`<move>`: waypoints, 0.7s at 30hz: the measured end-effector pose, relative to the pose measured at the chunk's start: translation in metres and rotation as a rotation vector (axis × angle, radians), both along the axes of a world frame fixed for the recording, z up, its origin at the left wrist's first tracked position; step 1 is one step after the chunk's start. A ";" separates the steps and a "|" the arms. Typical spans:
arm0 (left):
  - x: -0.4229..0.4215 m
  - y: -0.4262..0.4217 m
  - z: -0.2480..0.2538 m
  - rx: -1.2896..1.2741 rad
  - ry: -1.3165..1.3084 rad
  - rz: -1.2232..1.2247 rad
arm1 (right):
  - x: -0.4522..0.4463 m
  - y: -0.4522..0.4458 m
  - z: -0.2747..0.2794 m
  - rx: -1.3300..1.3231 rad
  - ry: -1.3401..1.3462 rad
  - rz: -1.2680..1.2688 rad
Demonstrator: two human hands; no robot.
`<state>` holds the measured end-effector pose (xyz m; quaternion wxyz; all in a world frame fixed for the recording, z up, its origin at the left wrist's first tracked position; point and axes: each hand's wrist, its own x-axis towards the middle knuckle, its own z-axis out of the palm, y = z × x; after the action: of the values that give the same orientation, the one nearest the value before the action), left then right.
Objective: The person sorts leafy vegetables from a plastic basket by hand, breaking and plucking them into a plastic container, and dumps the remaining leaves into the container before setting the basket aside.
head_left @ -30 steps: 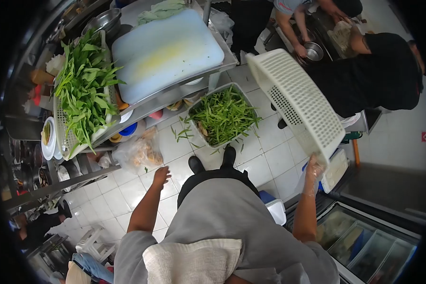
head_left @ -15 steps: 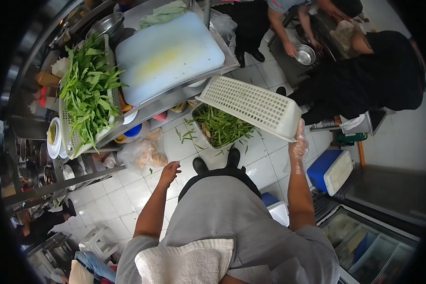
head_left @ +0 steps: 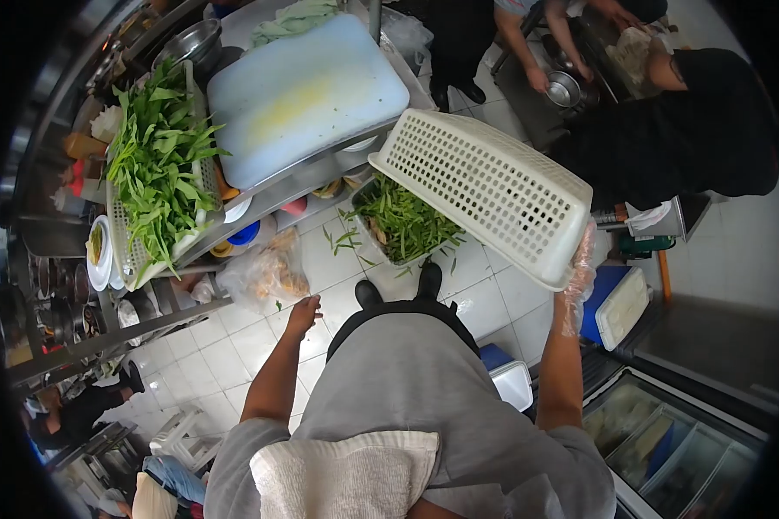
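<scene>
My right hand (head_left: 582, 266), in a clear plastic glove, grips one end of an off-white perforated plastic basket (head_left: 493, 186). The basket is tipped on its side in the air, its holed bottom facing me. Below its far end, a bin on the floor holds cut green leaves and stems (head_left: 407, 221); the basket hides part of them. My left hand (head_left: 303, 315) is bare and holds nothing, its fingers loosely bent and partly apart. Nearest to it, a clear plastic bag (head_left: 273, 272) with tan contents lies on the floor.
A pale cutting board (head_left: 307, 99) with a yellow stain lies on the metal table, beside a basket of leafy greens (head_left: 160, 164). At right are a blue and white cooler (head_left: 616, 307) and a glass-topped freezer (head_left: 666, 441). Co-workers occupy the upper right; one holds a metal bowl (head_left: 563, 89).
My right hand has moved the basket up and to the right, and it now looks larger and closer. My left hand has shifted slightly left.
</scene>
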<state>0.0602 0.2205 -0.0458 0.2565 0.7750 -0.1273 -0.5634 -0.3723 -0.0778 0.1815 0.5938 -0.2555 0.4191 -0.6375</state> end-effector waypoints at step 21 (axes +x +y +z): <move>-0.019 0.017 -0.005 -0.012 0.137 0.024 | -0.225 0.097 -0.157 0.475 1.261 -0.155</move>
<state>0.0411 0.2373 -0.0505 0.2759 0.7346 -0.1032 -0.6112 -0.5971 0.0188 0.0245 0.2285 -0.4101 0.8311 -0.2981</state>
